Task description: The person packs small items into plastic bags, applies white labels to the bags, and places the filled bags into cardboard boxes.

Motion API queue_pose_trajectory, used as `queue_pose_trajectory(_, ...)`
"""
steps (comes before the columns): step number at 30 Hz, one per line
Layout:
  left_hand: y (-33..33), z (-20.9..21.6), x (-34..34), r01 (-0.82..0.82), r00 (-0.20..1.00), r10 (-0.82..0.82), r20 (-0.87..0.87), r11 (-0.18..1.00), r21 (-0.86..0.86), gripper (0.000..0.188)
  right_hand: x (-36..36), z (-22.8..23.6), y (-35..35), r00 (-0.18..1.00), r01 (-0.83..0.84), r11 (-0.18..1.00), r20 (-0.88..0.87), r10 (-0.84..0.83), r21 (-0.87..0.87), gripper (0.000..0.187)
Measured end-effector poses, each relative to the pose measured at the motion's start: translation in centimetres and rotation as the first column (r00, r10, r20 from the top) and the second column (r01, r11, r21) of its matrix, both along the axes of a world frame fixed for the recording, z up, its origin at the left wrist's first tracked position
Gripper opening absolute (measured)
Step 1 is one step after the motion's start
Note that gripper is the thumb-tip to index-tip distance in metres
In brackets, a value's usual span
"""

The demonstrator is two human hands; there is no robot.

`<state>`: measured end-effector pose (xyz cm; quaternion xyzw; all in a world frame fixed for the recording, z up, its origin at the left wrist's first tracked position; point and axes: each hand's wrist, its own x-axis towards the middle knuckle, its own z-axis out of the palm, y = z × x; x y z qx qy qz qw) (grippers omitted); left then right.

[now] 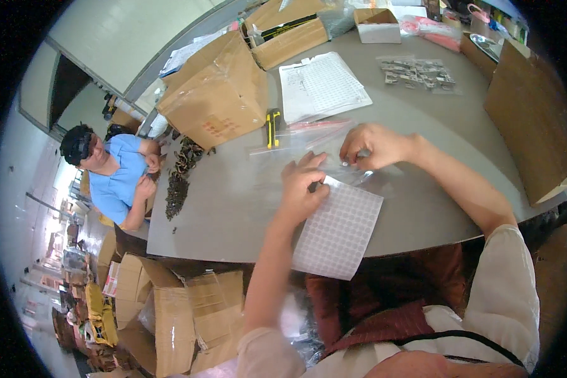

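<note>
My left hand [303, 187] is closed on the top left corner of a pale sheet of round stickers [340, 236], with the thumb on top. The sheet hangs partly over the table's front edge. To its right, my right hand [375, 148] has its fingers curled in a pinch over clear plastic bags [271, 170] lying flat. A small white speck shows at its fingertips, too small to name. Just behind the hands is a zip bag with a red strip [318, 129], and a yellow and black utility knife [273, 128] lies to its left.
A cardboard box [217, 91] and printed sheets [324, 85] stand and lie at the back. Bagged metal parts [419, 74] are at back right, near an upright cardboard panel [529, 120]. Small dark parts [179, 183] are heaped at left, beside a person in blue [126, 170].
</note>
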<state>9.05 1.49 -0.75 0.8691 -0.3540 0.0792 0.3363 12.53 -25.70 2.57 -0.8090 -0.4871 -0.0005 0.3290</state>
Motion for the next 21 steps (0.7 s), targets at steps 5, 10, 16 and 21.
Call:
queue_pose_trajectory(5,-0.2,0.2,-0.3,0.020,1.000,-0.020,-0.015,1.000,-0.016,0.013,1.4,-2.0,0.2,0.813,0.568,0.820,0.106,-0.573,0.073,0.032)
queue_pose_trajectory(10,-0.5,0.8,-0.7,0.010,1.000,-0.010,0.004,1.000,-0.010,0.016,2.1,-2.4,-1.2,0.716,0.691,0.719,0.196,-0.670,-0.070,0.037)
queue_pose_trajectory(16,-0.5,-0.1,-0.4,0.018,0.999,-0.020,-0.030,0.997,-0.072,0.017,0.5,-0.6,-4.7,0.780,0.608,0.788,-0.112,-0.616,-0.103,0.030)
queue_pose_trajectory(21,-0.2,-0.9,0.6,0.044,0.998,-0.042,0.052,0.998,-0.047,0.018,-5.7,3.6,-10.2,0.722,0.646,0.678,-0.568,-0.395,0.350,0.020)
